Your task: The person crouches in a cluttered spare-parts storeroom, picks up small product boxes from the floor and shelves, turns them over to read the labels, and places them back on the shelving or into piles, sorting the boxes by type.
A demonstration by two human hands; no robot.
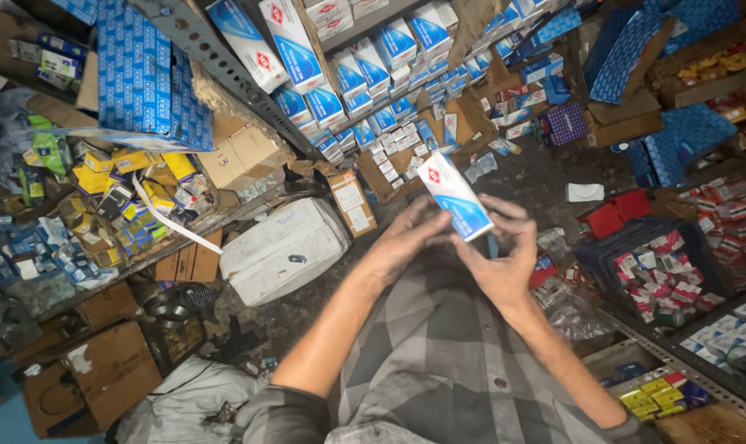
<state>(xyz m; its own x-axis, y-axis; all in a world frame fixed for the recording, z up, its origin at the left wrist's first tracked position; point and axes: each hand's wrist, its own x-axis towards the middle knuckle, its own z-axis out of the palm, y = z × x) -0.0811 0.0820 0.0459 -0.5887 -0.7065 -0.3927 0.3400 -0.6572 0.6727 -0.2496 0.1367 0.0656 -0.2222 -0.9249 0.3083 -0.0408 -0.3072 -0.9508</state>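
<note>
— What do you have in your hands, seen from the head camera?

— You hold a small blue-and-white carton (455,197) up in front of your chest, tilted, its upper end pointing up and to the left. Your left hand (406,238) closes on its lower left side, fingers curled up against the long edge. Your right hand (505,255) clamps the lower right end, thumb and fingers wrapped round it. The two hands sit close together, with the carton between them.

— And what lies about you?

— Below the carton is your lap, in a grey checked shirt (447,353). To your left a white sack (282,247) lies on the dark floor (546,177), with brown cardboard boxes (101,370) near it. Above the sack, a slotted metal shelf rail (225,70) runs slantwise, and rows of blue-and-white cartons (348,90) like yours are stacked beyond it. Yellow packets (134,173) crowd the shelf on the far left. To your right a dark crate (661,271) holds small red-and-white boxes, and a red box (611,214) sits just beside it. The carton in your hands touches none of these.
</note>
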